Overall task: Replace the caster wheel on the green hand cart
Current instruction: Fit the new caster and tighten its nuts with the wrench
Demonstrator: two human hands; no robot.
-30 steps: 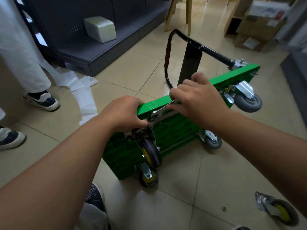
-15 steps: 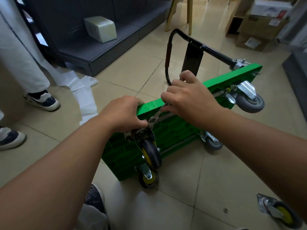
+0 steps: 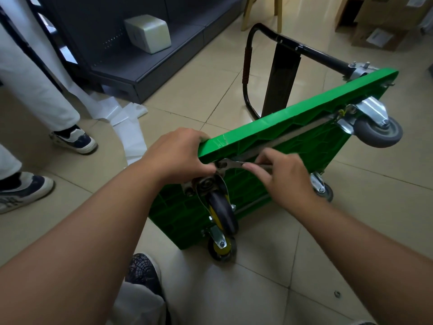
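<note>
Over at nine o'clock a bystander's shoes (image 3: 75, 139) stand well clear of the job, and then we're into the action. The left hand (image 3: 180, 153) is clamped over the near corner of the green hand cart (image 3: 323, 146), fingers curled round the deck's edge to steady it. The cart is tipped up on its long side on the tiled floor (image 3: 257, 289), underside facing us and handle pointing off to twelve o'clock. Just right of that hand sits the wrench (image 3: 234, 163), its head at the mounting plate of the caster wheel (image 3: 222, 209), the black-tyred, yellow-hubbed one hanging at six o'clock from the tool. A matching caster (image 3: 221, 248) rests on the floor directly below. The right hand (image 3: 284, 179) pinches the wrench's shaft, fingers and thumb closed on it. This looks like the bolt-working step on that caster's plate, though I can't tell whether the turn tightens or loosens. The next move calls for a firm swing of the wrench with its head seated square while the left hand braces the deck against tipping. Out at two o'clock a big grey wheel (image 3: 377, 133) juts free, and at five o'clock a small loose fastener (image 3: 337, 294) lies on the tiles.
</note>
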